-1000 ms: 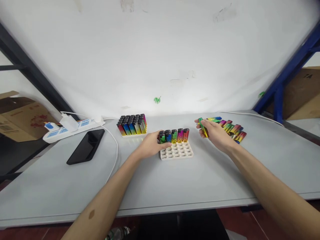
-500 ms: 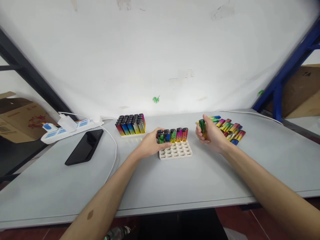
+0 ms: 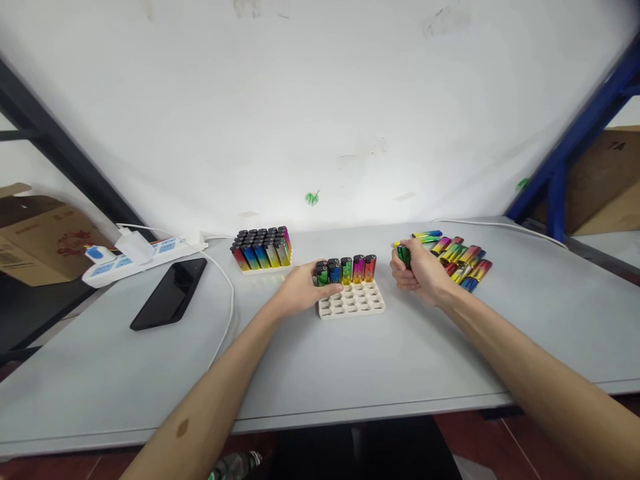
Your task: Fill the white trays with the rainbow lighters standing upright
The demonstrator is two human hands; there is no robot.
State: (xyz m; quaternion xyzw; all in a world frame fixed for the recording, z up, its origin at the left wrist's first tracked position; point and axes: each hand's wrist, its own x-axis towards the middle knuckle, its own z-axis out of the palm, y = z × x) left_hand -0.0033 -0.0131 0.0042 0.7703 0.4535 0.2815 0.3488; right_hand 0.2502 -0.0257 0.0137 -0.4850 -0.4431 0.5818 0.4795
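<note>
A white tray (image 3: 354, 308) with rows of slots lies in front of me, several colourful lighters (image 3: 358, 269) with black tops standing upright along its far side. My left hand (image 3: 303, 287) is closed around the lighters at the tray's left end, its thumb across their front and its fingers partly hidden behind. To the right of the tray, above the table, my right hand (image 3: 419, 273) grips a green lighter (image 3: 403, 256) in a fist. The thumb lies near that lighter's top, and most of its body is covered by fingers.
Loose shiny lighters (image 3: 463, 261) lie in a pile at the right. A second tray (image 3: 267, 269), packed with upright lighters, stands behind on the left. A black phone (image 3: 170, 295), a white power strip (image 3: 145, 259) and a white cable (image 3: 231, 307) are at the left.
My right thumb has come down toward the top of the green lighter, and the fist now covers more of it. My left hand has hardly moved.
</note>
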